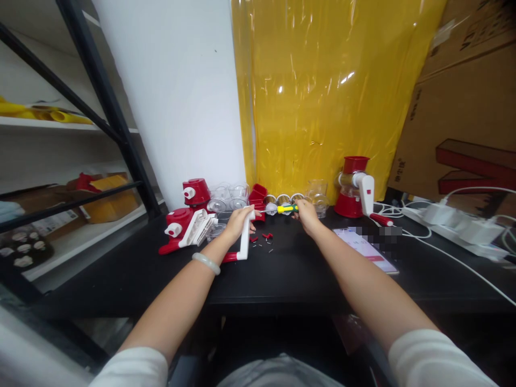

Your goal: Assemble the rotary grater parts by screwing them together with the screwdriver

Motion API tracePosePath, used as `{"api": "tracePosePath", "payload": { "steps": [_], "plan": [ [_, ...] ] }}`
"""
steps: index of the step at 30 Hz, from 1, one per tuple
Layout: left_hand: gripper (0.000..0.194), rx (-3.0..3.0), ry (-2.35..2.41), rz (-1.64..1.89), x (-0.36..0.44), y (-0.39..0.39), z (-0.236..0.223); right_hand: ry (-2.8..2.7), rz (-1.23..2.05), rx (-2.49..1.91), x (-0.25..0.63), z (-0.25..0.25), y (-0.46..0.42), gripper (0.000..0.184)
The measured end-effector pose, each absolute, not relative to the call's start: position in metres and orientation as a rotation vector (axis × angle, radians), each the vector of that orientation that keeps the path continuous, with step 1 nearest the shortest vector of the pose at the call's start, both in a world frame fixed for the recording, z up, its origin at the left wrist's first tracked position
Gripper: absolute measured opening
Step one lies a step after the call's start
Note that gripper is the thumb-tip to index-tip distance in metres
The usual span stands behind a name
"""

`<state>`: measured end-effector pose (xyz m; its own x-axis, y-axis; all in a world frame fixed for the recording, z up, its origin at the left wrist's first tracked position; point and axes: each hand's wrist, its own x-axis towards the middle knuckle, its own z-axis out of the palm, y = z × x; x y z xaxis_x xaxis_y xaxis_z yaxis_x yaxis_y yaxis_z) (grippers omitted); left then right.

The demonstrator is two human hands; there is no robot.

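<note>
My left hand (238, 221) is closed around the upper end of a white crank handle (244, 239), whose red grip (230, 257) points left near the tabletop. In my right hand (306, 215) is a screwdriver (287, 209) with a yellow and green handle, held level. Its thin shaft runs left toward the crank's top end; whether the tip touches a screw there is too small to tell. Small red pieces (267, 235) and several tiny screws (271, 250) lie on the black table (282, 279) between my hands.
Red and white grater bodies (195, 192) stand at the left, with clear plastic parts (229, 198) and metal drums (284, 200) behind my hands. An assembled rotary grater (355, 188), a phone (365, 250) and a power strip (463, 226) with white cables are at the right.
</note>
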<state>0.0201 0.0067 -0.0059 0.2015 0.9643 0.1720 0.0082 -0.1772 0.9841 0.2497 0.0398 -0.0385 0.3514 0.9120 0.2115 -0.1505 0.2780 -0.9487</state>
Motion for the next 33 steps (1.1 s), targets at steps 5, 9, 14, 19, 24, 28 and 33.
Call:
{"api": "tracePosePath", "payload": {
  "steps": [5, 9, 14, 19, 24, 28, 33],
  "plan": [
    [0.044, 1.473, 0.997, 1.117, 0.0204, 0.0052, -0.0068, -0.936, 0.874, -1.035, 0.2496, -0.0385, 0.0404, 0.016],
    [0.044, 1.491, 0.984, 1.112, 0.0207, 0.0051, -0.0077, -0.918, 0.872, -1.047, 0.2493, -0.0377, 0.0403, 0.017],
    [0.046, 1.487, 1.03, 1.021, 0.0219, 0.0059, -0.0098, -0.878, 0.853, -1.053, 0.2503, -0.037, 0.0407, 0.017],
    [0.045, 1.465, 1.095, 0.932, 0.024, 0.0063, -0.0129, -0.871, 0.848, -1.066, 0.2505, -0.0373, 0.0412, 0.016],
    [0.047, 1.473, 1.126, 0.845, 0.0235, 0.0043, -0.0135, -0.89, 0.842, -1.077, 0.2503, -0.0378, 0.0413, 0.014],
    [0.05, 1.464, 1.117, 0.812, 0.0229, 0.003, -0.0125, -0.891, 0.835, -1.083, 0.2501, -0.0377, 0.0409, 0.014],
    [0.053, 1.469, 1.165, 0.785, 0.0227, 0.0035, -0.0125, -0.918, 0.836, -1.054, 0.2482, -0.0361, 0.0389, 0.014]
  ]
}}
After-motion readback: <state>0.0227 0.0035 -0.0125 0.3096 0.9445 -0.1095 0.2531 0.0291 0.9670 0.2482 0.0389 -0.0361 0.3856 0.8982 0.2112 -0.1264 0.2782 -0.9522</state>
